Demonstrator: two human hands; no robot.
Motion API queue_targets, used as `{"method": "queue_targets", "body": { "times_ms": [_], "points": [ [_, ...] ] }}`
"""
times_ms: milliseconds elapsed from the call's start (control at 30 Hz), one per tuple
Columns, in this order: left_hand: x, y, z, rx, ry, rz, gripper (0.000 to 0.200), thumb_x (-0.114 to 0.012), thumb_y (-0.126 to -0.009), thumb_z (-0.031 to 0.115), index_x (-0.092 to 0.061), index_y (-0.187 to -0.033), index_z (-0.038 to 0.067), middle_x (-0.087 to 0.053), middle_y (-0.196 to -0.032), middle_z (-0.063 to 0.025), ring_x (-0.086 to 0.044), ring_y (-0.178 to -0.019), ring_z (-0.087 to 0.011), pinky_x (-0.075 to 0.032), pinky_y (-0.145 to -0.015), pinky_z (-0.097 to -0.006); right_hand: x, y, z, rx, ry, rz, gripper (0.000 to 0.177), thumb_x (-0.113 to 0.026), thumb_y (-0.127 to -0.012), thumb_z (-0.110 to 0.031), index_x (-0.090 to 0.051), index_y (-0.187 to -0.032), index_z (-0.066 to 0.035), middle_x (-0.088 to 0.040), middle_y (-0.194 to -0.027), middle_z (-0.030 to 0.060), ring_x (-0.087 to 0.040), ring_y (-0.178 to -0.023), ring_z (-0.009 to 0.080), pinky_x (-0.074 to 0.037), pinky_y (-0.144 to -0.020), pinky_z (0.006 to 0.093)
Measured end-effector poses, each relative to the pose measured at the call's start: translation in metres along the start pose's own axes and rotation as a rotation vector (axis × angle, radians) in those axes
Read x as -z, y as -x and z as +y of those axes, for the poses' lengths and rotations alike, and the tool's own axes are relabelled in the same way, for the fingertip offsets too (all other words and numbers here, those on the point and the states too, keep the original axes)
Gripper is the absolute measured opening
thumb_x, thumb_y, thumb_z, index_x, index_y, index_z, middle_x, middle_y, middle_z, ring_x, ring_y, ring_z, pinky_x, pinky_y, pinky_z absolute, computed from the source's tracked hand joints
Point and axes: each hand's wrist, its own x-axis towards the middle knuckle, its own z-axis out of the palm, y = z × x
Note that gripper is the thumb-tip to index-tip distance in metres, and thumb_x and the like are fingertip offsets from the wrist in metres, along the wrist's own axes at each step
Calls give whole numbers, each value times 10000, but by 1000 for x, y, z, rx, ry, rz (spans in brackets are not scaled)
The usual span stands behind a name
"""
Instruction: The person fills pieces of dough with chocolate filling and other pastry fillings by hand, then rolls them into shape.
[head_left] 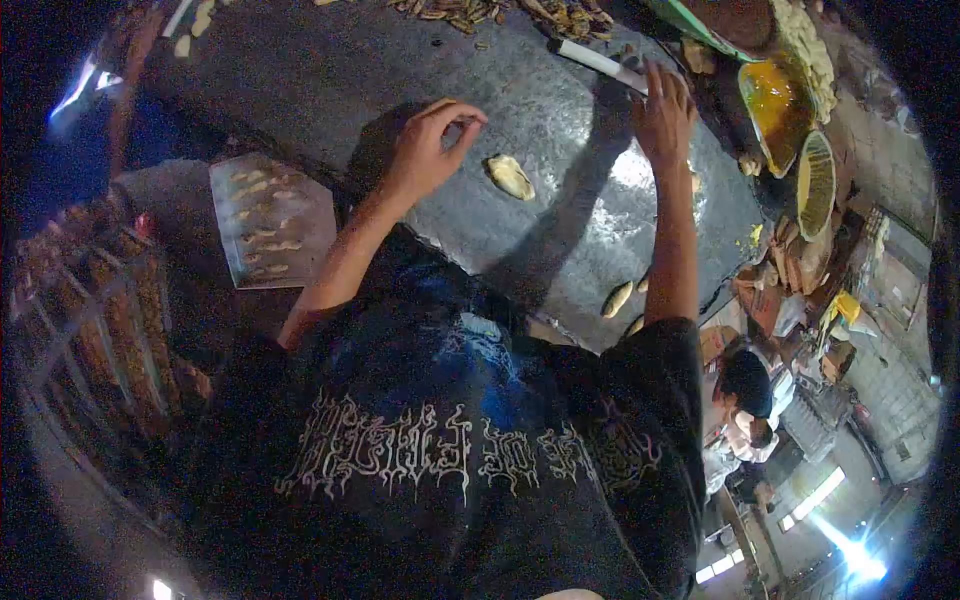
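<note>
On the dark stone worktop point(320, 85) lies a flattened oval piece of pale dough point(511, 177). My left hand point(432, 148) hovers to its left, fingers curled and the thumb and fingertips brought together in a ring; nothing shows between them. At the upper right, my right hand point(665, 112) has its fingers round the near end of a white rolling pin point(592, 58). Small dough pieces point(617, 299) lie beside my right forearm, partly hidden by it.
A metal tray point(228, 225) with several shaped dough pieces stands at the left. Dark strips point(455, 12) are heaped at the far edge. On the right are a container of yellow-orange liquid point(775, 105) and an oval bowl point(816, 185). Another person point(745, 390) is at the lower right.
</note>
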Motion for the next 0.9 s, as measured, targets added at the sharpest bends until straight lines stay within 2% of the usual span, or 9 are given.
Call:
{"method": "queue_targets", "body": {
  "times_ms": [133, 200, 233, 300, 400, 500, 667, 733, 900],
  "points": [
    [6, -25, -5, -87, 20, -27, 137, -666, -939, 97, -696, -1065, 51, -708, -1097, -111, -683, -1042, -277, -529, -914, -371, -13, 6, 9, 92, -53, -265, 417, -572, -954, -155, -518, -1362, -90, -589, -1256, 164, -551, -1195, 389, -400, -1030, 548],
    [2, -29, -15, -161, 45, -20, 192, -656, -943, 99, -672, -1128, 50, -690, -1116, -113, -681, -1016, -288, -535, -871, -376, -8, 36, -3, 16, -195, -231, 395, -561, -944, -123, -545, -1336, -77, -596, -1250, 179, -552, -1189, 393, -431, -984, 532],
    [0, -30, -15, -117, 71, 28, 226, -649, -946, 94, -651, -1168, 49, -681, -1150, -121, -670, -1046, -299, -525, -897, -386, 16, 44, -26, -174, -382, -425, 365, -565, -922, -81, -578, -1286, -57, -617, -1205, 191, -569, -1145, 395, -458, -941, 520],
    [-3, -26, -9, -33, 115, 129, 299, -634, -953, 83, -609, -1248, 46, -661, -1219, -137, -649, -1106, -320, -505, -948, -406, 35, 87, -70, -167, -472, -299, 361, -620, -857, -7, -639, -1213, -66, -642, -1165, 172, -594, -1045, 385, -470, -904, 492],
    [-8, -12, -10, -126, 32, 134, 395, -575, -991, 113, -521, -1372, 22, -572, -1388, -177, -568, -1258, -361, -444, -1056, -439, 81, 102, -143, -126, -418, -281, 461, -651, -879, -62, -629, -1333, -144, -655, -1153, 105, -605, -1015, 325, -434, -934, 473],
    [-17, 0, 5, -289, -189, 11, 435, -504, -1029, 178, -477, -1416, -18, -471, -1500, -208, -469, -1373, -382, -362, -1146, -463, 86, 112, -170, -150, -492, -265, 485, -624, -918, -88, -586, -1397, -144, -637, -1190, 118, -586, -1062, 318, -409, -977, 473],
    [-46, 14, -15, -392, -621, -157, 573, -400, -1071, 270, -308, -1548, -35, -328, -1615, -190, -269, -1519, -336, -193, -1248, -456, 66, 134, -188, -184, -430, -217, 535, -548, -989, -212, -449, -1507, -122, -474, -1467, 167, -422, -1373, 326, -322, -1104, 546],
    [-44, 11, -12, -424, -640, -158, 582, -401, -1069, 275, -301, -1548, -40, -324, -1617, -193, -275, -1517, -330, -196, -1248, -454, 58, 134, -197, -280, -513, -204, 594, -457, -1041, -334, -365, -1541, -26, -318, -1626, 180, -231, -1535, 322, -174, -1206, 586],
    [-46, -9, -18, -446, -657, -154, 603, -401, -1061, 272, -267, -1561, -37, -280, -1637, -195, -252, -1526, -326, -189, -1250, -449, 51, 115, -195, -345, -325, -223, 643, -357, -1068, -406, -312, -1557, 9, -233, -1660, 192, -132, -1563, 328, -8, -1232, 599]
  ]
}}
